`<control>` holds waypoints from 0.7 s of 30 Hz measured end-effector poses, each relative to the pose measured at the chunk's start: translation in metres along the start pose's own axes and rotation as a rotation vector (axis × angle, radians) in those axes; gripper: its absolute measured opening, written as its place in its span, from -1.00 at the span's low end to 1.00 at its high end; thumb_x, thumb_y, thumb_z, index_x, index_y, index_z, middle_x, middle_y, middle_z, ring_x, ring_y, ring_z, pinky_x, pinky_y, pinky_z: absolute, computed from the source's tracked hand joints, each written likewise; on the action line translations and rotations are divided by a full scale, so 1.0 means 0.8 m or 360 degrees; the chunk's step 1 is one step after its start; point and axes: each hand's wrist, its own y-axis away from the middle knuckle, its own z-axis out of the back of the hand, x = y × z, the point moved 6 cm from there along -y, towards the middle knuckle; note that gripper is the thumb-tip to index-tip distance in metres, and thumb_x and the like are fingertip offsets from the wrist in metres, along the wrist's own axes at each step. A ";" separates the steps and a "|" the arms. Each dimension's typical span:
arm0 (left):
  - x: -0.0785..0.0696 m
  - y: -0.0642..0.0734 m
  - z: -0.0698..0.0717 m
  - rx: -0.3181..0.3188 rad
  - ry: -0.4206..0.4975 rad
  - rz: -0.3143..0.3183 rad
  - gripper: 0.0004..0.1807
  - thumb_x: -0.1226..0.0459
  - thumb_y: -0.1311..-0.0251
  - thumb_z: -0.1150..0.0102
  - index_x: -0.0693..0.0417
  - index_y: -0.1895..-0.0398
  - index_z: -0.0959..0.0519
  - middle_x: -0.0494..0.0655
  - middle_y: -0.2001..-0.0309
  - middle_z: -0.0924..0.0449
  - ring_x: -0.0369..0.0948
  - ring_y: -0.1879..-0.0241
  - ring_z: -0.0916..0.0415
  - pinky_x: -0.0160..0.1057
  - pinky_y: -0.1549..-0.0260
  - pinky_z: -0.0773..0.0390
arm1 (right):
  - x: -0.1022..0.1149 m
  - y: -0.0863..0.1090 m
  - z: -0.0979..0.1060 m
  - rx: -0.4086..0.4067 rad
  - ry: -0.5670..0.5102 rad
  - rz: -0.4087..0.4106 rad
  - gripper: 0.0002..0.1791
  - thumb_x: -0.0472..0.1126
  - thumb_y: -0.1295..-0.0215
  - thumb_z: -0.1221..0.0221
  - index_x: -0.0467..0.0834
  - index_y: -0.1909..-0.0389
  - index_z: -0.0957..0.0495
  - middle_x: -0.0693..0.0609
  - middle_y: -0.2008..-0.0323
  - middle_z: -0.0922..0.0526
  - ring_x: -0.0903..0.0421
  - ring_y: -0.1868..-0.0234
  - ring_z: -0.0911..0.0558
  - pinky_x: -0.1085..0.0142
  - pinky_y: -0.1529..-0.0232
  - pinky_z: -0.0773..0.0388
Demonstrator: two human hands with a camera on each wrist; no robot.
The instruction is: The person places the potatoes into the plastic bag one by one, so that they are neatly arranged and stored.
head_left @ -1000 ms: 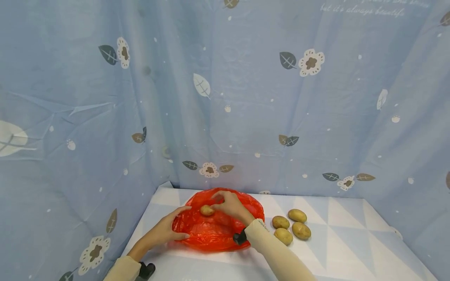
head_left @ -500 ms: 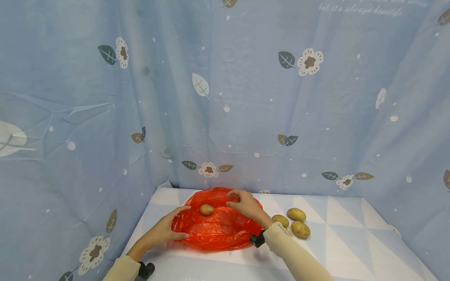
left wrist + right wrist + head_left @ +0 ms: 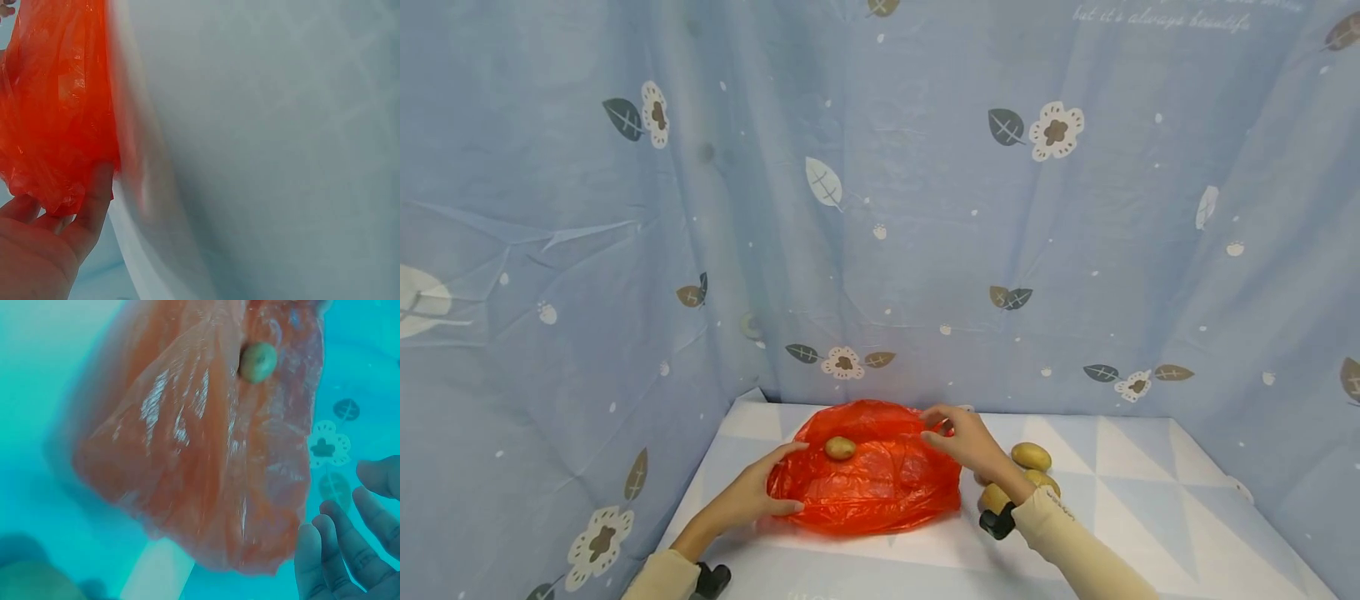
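A red plastic bag lies on the table, its mouth spread, with one potato resting at the opening. My left hand holds the bag's left side, thumb in front and fingers behind; the left wrist view shows the thumb against the red plastic. Beyond the bag's right edge, my right hand hangs with loosely bent fingers and nothing in them. In the right wrist view the fingers are apart from the bag, and the potato shows farther off.
Several potatoes lie on the table right of the bag, partly hidden by my right forearm. The patterned tabletop extends to the right. A blue flowered curtain hangs behind and on both sides.
My right hand has moved away from the potato at the bag's mouth, rightward across the bag toward the other potatoes. My left hand and the bag have stayed nearly still.
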 end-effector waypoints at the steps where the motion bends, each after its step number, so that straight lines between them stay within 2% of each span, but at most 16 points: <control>1: 0.000 0.000 0.000 -0.0001 -0.0003 -0.0002 -0.02 0.19 0.04 -0.65 -0.23 -0.49 -0.33 0.10 -0.48 -0.29 0.22 -0.43 -0.24 0.41 -0.30 -0.28 | -0.001 0.003 0.004 -0.0006 0.0003 -0.0010 -0.72 -0.13 -0.37 -0.35 0.00 -0.07 -0.67 0.09 0.06 -0.72 0.13 0.17 -0.62 0.30 0.22 -0.66; 6: 0.000 -0.001 0.001 -0.0005 -0.0017 -0.0010 -0.03 0.17 0.04 -0.65 -0.22 -0.49 -0.34 0.10 -0.48 -0.30 0.22 -0.43 -0.24 0.40 -0.30 -0.30 | -0.007 0.019 0.021 -0.0054 0.0016 -0.0010 -0.72 -0.16 -0.35 -0.36 -0.07 -0.05 -0.67 0.00 0.07 -0.73 0.12 0.18 -0.63 0.29 0.22 -0.66; 9: 0.000 -0.001 0.001 -0.0007 -0.0010 -0.0010 -0.03 0.18 0.04 -0.65 -0.20 -0.49 -0.34 0.10 -0.48 -0.29 0.23 -0.43 -0.23 0.41 -0.30 -0.29 | -0.008 0.029 0.028 -0.0075 0.0010 -0.0006 -0.71 -0.16 -0.35 -0.36 -0.14 -0.04 -0.67 0.05 0.12 -0.73 0.11 0.19 -0.64 0.29 0.21 -0.65; 17: 0.003 0.002 0.001 0.0007 0.0012 -0.0014 -0.03 0.21 0.03 -0.64 -0.15 -0.50 -0.34 0.14 -0.48 -0.29 0.24 -0.44 -0.22 0.41 -0.32 -0.26 | -0.016 0.055 0.037 -0.0078 -0.0075 -0.0205 -0.71 -0.13 -0.33 -0.37 -0.08 -0.03 -0.68 0.16 0.17 -0.70 0.08 0.17 -0.60 0.26 0.23 -0.65; 21: -0.001 0.000 0.000 0.0006 0.0029 -0.0047 -0.02 0.20 0.04 -0.65 -0.12 -0.50 -0.34 0.13 -0.47 -0.30 0.23 -0.44 -0.22 0.40 -0.33 -0.24 | -0.021 0.066 0.043 -0.0090 -0.0100 -0.0236 -0.70 -0.11 -0.32 -0.38 -0.07 -0.03 -0.68 0.15 0.17 -0.70 0.11 0.20 -0.61 0.26 0.18 -0.63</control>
